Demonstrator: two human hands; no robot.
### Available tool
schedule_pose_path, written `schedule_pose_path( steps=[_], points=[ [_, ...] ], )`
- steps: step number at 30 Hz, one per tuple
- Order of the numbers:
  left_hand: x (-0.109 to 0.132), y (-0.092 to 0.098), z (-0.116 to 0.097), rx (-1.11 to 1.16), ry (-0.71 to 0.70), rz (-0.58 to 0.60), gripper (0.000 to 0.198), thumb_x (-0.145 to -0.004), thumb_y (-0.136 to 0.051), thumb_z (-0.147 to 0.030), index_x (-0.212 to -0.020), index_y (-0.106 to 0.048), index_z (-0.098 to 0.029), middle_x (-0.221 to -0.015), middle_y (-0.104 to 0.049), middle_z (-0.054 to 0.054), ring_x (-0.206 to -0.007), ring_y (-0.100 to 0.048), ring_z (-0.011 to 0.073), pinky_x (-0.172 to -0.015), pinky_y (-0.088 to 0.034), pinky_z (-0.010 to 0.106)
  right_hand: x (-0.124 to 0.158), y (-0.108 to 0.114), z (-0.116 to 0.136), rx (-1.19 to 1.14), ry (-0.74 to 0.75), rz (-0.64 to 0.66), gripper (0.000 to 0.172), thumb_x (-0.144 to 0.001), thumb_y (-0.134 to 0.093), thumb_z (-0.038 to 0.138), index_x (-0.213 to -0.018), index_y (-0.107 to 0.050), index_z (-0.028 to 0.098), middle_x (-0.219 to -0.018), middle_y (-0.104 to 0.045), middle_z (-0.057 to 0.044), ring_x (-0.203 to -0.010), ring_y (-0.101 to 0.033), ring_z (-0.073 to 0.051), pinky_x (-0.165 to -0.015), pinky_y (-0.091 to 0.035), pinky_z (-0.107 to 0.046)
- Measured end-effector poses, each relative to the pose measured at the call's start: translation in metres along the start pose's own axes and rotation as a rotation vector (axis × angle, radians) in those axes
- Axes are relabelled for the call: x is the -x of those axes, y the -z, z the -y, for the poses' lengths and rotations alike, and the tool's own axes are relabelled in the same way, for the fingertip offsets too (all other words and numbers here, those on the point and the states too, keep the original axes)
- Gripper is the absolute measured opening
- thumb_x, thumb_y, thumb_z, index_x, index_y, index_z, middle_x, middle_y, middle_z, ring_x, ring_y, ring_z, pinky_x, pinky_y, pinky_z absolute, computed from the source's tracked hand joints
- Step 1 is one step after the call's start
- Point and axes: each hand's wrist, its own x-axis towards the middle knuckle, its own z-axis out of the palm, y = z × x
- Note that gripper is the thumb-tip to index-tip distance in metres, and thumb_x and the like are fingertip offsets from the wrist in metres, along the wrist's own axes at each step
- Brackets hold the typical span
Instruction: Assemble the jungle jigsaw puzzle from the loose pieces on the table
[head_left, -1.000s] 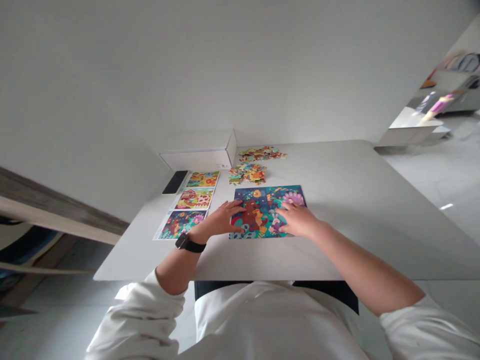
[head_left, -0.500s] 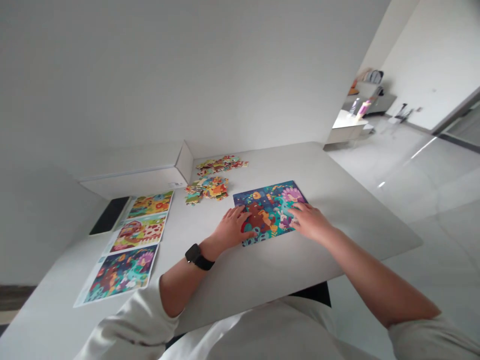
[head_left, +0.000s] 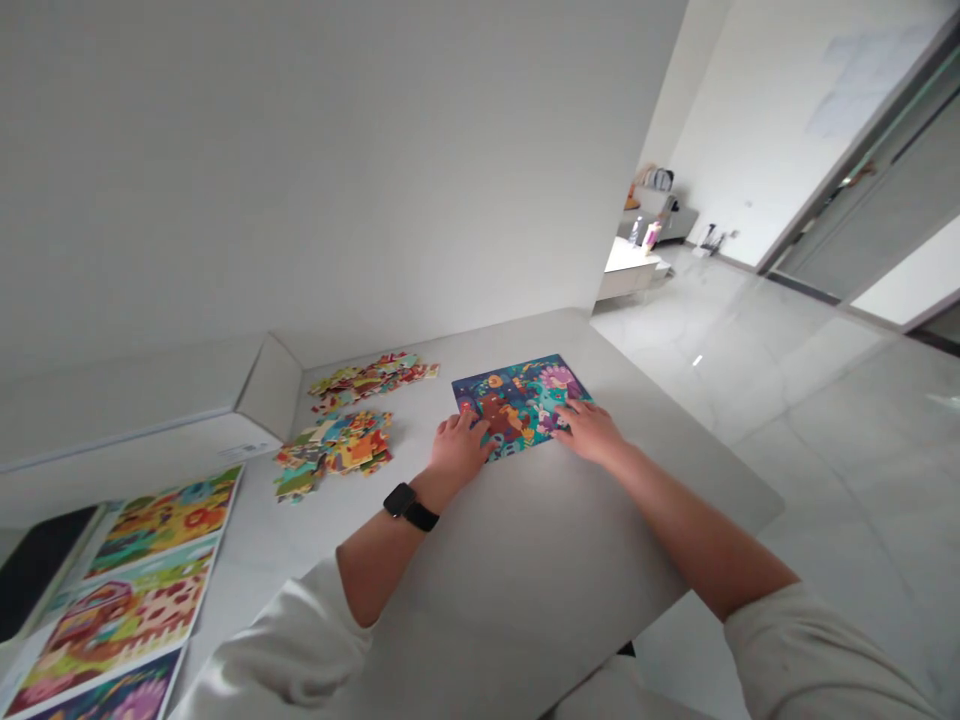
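An assembled jigsaw puzzle [head_left: 514, 395] lies flat on the grey-white table, showing a dark blue scene with a brown bear and other animals. My left hand [head_left: 459, 445] rests at its left edge, fingers apart, with a black watch on the wrist. At the right side, the spread fingers of my right hand [head_left: 589, 428] lie over the puzzle's edge. Both hands touch the puzzle and cover parts of its border. Left of it, loose puzzle pieces form a nearer pile [head_left: 337, 450] and a farther pile [head_left: 371, 378].
Printed picture sheets [head_left: 142, 610] lie at the left, the lowest cut off by the frame. Beside them is a black flat object [head_left: 41, 570]. A white box [head_left: 150, 410] stands against the wall. The table's edge [head_left: 675, 410] runs along the right, above a shiny tiled floor.
Both hands and the puzzle have slid together away from me, toward the table's far right corner. My view has turned right, so the piles and sheets appear farther left.
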Motion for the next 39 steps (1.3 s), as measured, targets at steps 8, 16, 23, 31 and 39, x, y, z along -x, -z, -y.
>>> schedule_pose_path(
  steps=[8, 16, 23, 31, 39],
  points=[
    [-0.049, -0.013, 0.026, 0.018, -0.023, 0.012, 0.05, -0.102, -0.061, -0.055, -0.144, -0.068, -0.027, -0.159, -0.061, 0.017, -0.149, -0.055, 0.0407, -0.125, -0.042, 0.062, -0.072, 0.004, -0.012, -0.011, -0.003, 0.019, 0.057, -0.108, -0.059, 0.053, -0.159, -0.06, 0.029, -0.169, -0.053, -0.015, -0.151, -0.054, -0.035, -0.124, -0.043, -0.053],
    [-0.085, -0.026, 0.039, 0.039, -0.005, -0.019, 0.054, -0.105, -0.058, -0.054, -0.15, -0.065, -0.026, -0.164, -0.059, 0.017, -0.153, -0.052, 0.0393, -0.127, -0.04, 0.062, -0.111, 0.008, -0.019, -0.031, -0.027, 0.032, 0.056, -0.108, -0.058, 0.054, -0.161, -0.058, 0.033, -0.174, -0.048, -0.013, -0.155, -0.05, -0.034, -0.125, -0.039, -0.056],
    [-0.096, -0.01, 0.023, -0.072, 0.085, 0.114, 0.058, -0.109, -0.053, -0.05, -0.159, -0.058, -0.021, -0.172, -0.049, 0.016, -0.158, -0.046, 0.0345, -0.133, -0.033, 0.052, -0.123, 0.001, -0.028, -0.047, -0.04, 0.034, 0.058, -0.109, -0.055, 0.053, -0.164, -0.054, 0.034, -0.177, -0.044, -0.014, -0.158, -0.045, -0.039, -0.127, -0.033, -0.067],
    [-0.069, 0.0, 0.019, -0.027, 0.063, 0.029, 0.052, -0.109, -0.056, -0.048, -0.155, -0.061, -0.024, -0.166, -0.055, 0.016, -0.154, -0.05, 0.036, -0.133, -0.034, 0.058, -0.116, -0.006, -0.021, -0.065, 0.03, -0.133, 0.052, -0.109, -0.057, 0.046, -0.158, -0.061, 0.028, -0.166, -0.055, -0.016, -0.15, -0.054, -0.039, -0.126, -0.038, -0.064],
    [0.022, 0.038, 0.075, 0.048, 0.106, -0.241, 0.05, -0.101, -0.073, -0.043, -0.146, -0.064, -0.023, -0.161, -0.056, 0.016, -0.147, -0.054, 0.0359, -0.124, -0.046, 0.055, -0.116, -0.015, 0.078, -0.228, 0.464, -0.31, 0.042, -0.103, -0.062, 0.027, -0.144, -0.071, 0.022, -0.142, -0.07, -0.015, -0.134, -0.064, -0.033, -0.12, -0.05, -0.049]
  ],
)
